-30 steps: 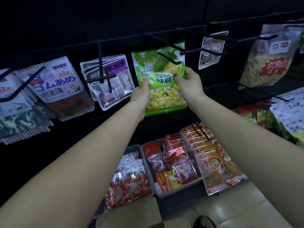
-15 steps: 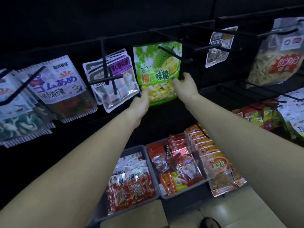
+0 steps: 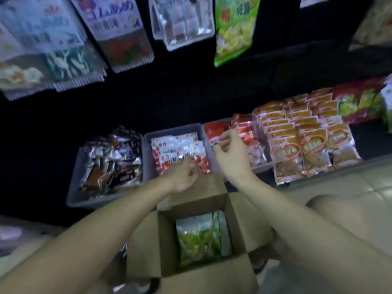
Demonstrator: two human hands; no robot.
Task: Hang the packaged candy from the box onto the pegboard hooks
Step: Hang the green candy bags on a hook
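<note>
Open cardboard box [image 3: 241,211] below both hands holds green candy packs [image 3: 199,240] standing on edge, long axis up toward the shelf; grey bins [image 3: 146,145] beyond the fingertips hold red and dark snack packets. Left hand [image 3: 182,177] and right hand [image 3: 231,151], both loosely curled and empty, have let go of the hung green pack [image 3: 233,28], now well above the fingers, long axis vertical.

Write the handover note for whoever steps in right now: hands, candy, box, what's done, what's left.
Left hand: empty, loosely curled, above the far flap of the box.
Right hand: empty, relaxed, in front of the bins of red packets.
Done: one green durian candy bag hangs on the pegboard, upper middle.
Left: green candy bags in the box, open on the floor between the arms. Reach in, take the next bag, hang it on a hook.
</note>
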